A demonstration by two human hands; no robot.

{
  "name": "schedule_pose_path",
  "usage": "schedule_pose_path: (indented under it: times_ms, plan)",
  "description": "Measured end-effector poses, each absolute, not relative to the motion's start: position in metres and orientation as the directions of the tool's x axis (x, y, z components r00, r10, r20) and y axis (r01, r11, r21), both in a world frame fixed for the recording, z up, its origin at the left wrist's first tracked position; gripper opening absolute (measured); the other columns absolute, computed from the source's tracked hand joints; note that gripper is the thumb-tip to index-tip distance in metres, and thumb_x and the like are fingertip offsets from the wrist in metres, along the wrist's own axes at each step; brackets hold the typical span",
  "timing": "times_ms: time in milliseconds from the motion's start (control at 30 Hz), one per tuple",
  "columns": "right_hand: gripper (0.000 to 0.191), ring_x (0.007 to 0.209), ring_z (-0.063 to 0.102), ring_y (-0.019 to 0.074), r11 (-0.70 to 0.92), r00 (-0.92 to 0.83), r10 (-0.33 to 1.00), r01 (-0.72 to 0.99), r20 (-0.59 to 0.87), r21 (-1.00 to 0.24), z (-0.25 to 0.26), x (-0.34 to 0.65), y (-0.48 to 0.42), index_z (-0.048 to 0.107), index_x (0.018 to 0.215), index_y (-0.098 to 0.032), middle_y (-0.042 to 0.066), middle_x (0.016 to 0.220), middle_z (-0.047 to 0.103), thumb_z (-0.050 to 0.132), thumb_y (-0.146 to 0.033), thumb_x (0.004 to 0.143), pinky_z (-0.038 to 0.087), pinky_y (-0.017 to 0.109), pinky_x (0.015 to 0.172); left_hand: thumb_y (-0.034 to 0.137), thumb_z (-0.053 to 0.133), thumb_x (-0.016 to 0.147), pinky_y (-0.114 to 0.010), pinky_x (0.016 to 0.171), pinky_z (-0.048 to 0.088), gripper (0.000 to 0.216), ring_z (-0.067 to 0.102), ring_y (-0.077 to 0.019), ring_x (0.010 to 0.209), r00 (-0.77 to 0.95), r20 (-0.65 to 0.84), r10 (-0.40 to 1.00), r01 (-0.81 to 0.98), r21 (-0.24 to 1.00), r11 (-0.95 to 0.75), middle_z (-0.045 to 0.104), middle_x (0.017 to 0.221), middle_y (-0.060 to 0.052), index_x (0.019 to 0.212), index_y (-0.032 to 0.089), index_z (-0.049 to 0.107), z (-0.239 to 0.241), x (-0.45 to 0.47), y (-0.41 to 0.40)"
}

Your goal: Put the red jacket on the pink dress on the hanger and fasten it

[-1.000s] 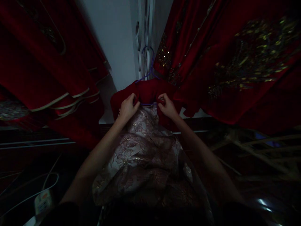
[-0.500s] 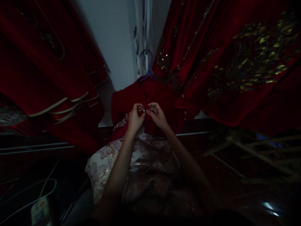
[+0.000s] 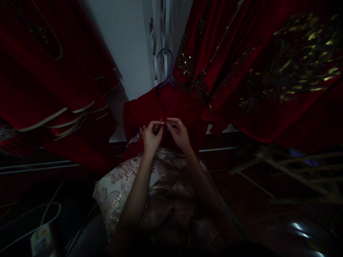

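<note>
Jacket (image 3: 177, 110) on a hanger (image 3: 170, 72)

The red jacket is carried by the purple hanger, whose arms are covered below the neckline; its hook is seen against pale bars (image 3: 167, 26), though whether it is caught on them cannot be made out.

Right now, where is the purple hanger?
In the head view, the purple hanger is at upper middle, its hook by the pale metalwork, its lower part in the neckline of the held red garment.
</note>
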State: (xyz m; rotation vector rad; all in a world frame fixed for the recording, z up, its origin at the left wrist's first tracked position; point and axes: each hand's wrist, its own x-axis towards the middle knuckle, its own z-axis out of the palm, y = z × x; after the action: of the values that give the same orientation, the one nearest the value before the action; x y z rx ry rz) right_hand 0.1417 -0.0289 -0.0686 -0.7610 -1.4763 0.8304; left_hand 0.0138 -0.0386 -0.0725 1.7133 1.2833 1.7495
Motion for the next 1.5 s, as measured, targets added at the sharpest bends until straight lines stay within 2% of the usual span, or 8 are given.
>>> schedule_pose_path:
  times_ms: [167, 300, 533, 700, 900, 1267, 1400, 1500]
  plan:
    - [0.025, 0.101, 0.062, 0.0149, 0.596, -0.097, 0.803, 0.096, 0.588, -0.797, -0.065, 0.144, -0.031, 0.063, 0.11, -0.025, 0.005, 0.112, 0.063, 0.055, -0.034, 0.088, 0.054, 0.029, 0.085, 0.018, 0.056, 0.082, -0.028, 0.078, 0.048, 0.016, 0.062, -0.0155, 0.084, 0.005, 0.603, 0.798, 0.538, 0.671, -0.51, 0.064, 0.091, -0.003, 0.097, 0.02, 0.053, -0.063, 0.012, -0.048]
    - [0.025, 0.103, 0.061, 0.0149, 0.63, -0.106, 0.777, 0.147, 0.621, -0.763, -0.059, 0.148, -0.032, 0.066, 0.109, -0.026, 0.004, 0.11, 0.064, 0.052, -0.032, 0.09, 0.054, 0.028, 0.085, 0.017, 0.051, 0.084, -0.029, 0.081, 0.047, 0.014, 0.06, -0.0169, 0.087, 0.127, 0.601, 0.789, 0.596, 0.589, -0.545, 0.062, 0.092, -0.004, 0.098, 0.02, 0.051, -0.055, 0.01, -0.053]
    - [0.029, 0.099, 0.061, 0.0148, 0.653, -0.088, 0.748, 0.28, 0.658, -0.704, -0.051, 0.152, -0.034, 0.067, 0.114, -0.03, 0.003, 0.107, 0.065, 0.05, -0.029, 0.091, 0.049, 0.03, 0.092, 0.024, 0.051, 0.087, -0.028, 0.078, 0.045, 0.006, 0.059, -0.0176, 0.081, 0.13, 0.624, 0.77, 0.631, 0.548, -0.55, 0.061, 0.086, -0.004, 0.09, 0.021, 0.055, -0.047, 0.012, -0.053]
    - [0.031, 0.099, 0.061, 0.0157, 0.641, -0.141, 0.766, 0.244, 0.628, -0.727, -0.046, 0.157, -0.033, 0.066, 0.118, -0.031, 0.003, 0.107, 0.065, 0.053, -0.032, 0.09, 0.051, 0.031, 0.091, 0.03, 0.056, 0.085, -0.026, 0.068, 0.044, 0.009, 0.056, -0.0158, 0.066, 0.137, 0.64, 0.756, 0.663, 0.508, -0.551, 0.059, 0.075, -0.002, 0.085, 0.02, 0.056, -0.04, 0.011, -0.047]
    - [0.034, 0.091, 0.063, 0.0131, 0.612, -0.176, 0.787, 0.103, 0.591, -0.784, -0.049, 0.161, -0.027, 0.065, 0.118, -0.03, 0.002, 0.107, 0.062, 0.06, -0.033, 0.084, 0.056, 0.029, 0.083, 0.029, 0.057, 0.084, -0.026, 0.066, 0.044, 0.008, 0.058, -0.0171, 0.065, 0.208, 0.607, 0.767, 0.694, 0.461, -0.553, 0.06, 0.074, -0.003, 0.084, 0.021, 0.057, -0.033, 0.006, -0.045]
    - [0.036, 0.086, 0.064, 0.0126, 0.624, -0.167, 0.781, 0.174, 0.602, -0.762, -0.052, 0.165, -0.015, 0.065, 0.117, -0.026, 0.003, 0.105, 0.063, 0.058, -0.025, 0.081, 0.058, 0.031, 0.083, 0.024, 0.052, 0.086, -0.027, 0.072, 0.044, 0.012, 0.06, -0.0197, 0.072, 0.401, 0.532, 0.746, 0.744, 0.286, -0.604, 0.062, 0.081, -0.006, 0.093, 0.021, 0.061, -0.023, 0.003, -0.027]
    - [0.035, 0.084, 0.062, 0.0128, 0.639, -0.182, 0.769, 0.201, 0.613, -0.742, -0.05, 0.163, -0.008, 0.065, 0.11, -0.024, 0.003, 0.104, 0.063, 0.059, -0.019, 0.076, 0.056, 0.03, 0.081, 0.021, 0.052, 0.083, -0.028, 0.073, 0.045, 0.01, 0.059, -0.0194, 0.072, 0.433, 0.509, 0.744, 0.694, 0.338, -0.636, 0.061, 0.082, -0.006, 0.089, 0.021, 0.061, -0.022, 0.002, -0.025]
    - [0.038, 0.085, 0.059, 0.0124, 0.613, -0.117, 0.79, 0.141, 0.602, -0.778, -0.054, 0.154, -0.004, 0.057, 0.112, -0.025, 0.002, 0.102, 0.061, 0.061, -0.02, 0.075, 0.054, 0.027, 0.079, 0.023, 0.053, 0.084, -0.028, 0.077, 0.045, 0.008, 0.059, -0.0185, 0.078, 0.319, 0.568, 0.759, 0.587, 0.51, -0.628, 0.063, 0.087, -0.005, 0.09, 0.021, 0.059, -0.032, 0.005, -0.03]
